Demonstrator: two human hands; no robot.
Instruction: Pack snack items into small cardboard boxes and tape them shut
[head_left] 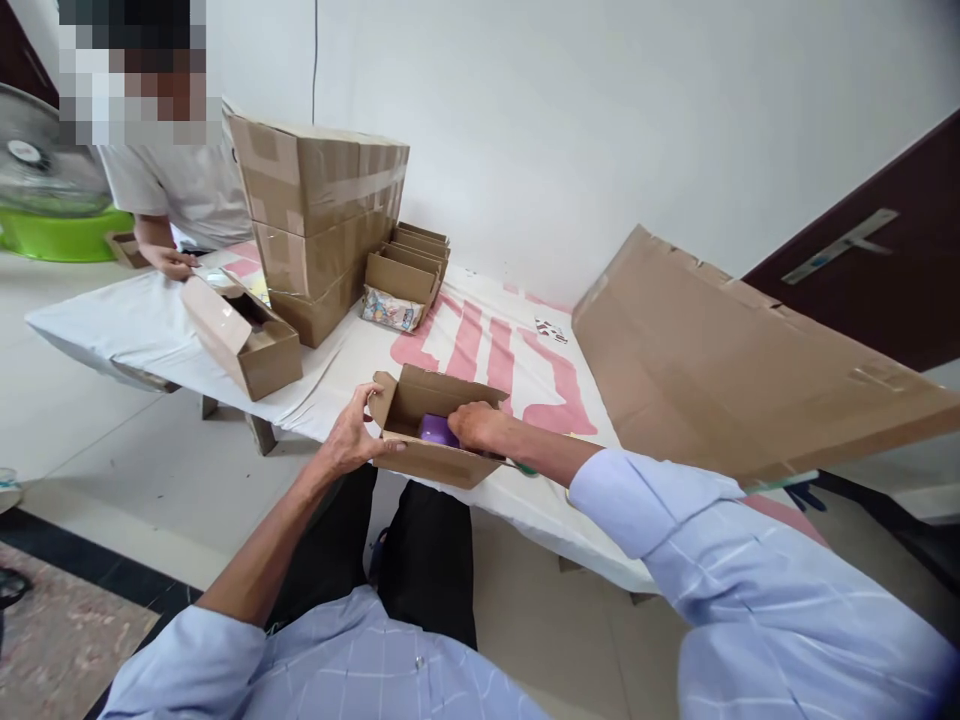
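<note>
A small open cardboard box (439,462) rests at the near edge of the cloth-covered table, its flaps raised. My left hand (351,432) grips the box's left end, with the thumb along the front wall and the fingers at the left flap. A shiny purple item (438,430) lies inside the box; its exact kind does not show. Reaching in from the right, my right hand (476,425) has its fingers curled down at the purple item's right edge. The fingertips are partly hidden. Some small green thing (527,469) shows beneath my right forearm.
Taped cartons (322,220) stand stacked at the back left, beside a row of open boxes (409,265) and a printed packet (391,309). Another open box (251,350) sits near a co-worker's hand (174,262). A large cardboard sheet (720,370) leans at right.
</note>
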